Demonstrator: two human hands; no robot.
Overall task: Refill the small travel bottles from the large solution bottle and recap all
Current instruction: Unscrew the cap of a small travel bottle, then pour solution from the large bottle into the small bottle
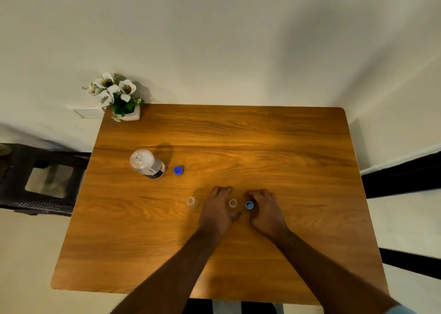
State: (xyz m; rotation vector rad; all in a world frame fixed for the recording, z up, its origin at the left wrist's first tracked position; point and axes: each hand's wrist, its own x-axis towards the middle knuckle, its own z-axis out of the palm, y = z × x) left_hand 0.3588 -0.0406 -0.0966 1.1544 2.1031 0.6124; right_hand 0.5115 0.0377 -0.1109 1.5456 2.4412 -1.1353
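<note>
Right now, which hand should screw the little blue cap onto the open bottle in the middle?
Probably the right hand: the blue cap is at its fingers. The left hand is against the open small bottle and can steady it.

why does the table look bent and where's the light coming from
Head view: wide-angle lens bows the table edges; a warm bright patch sits mid-table, the large bottle casts its shadow away from the camera, and the clear small bottles barely show.
</note>
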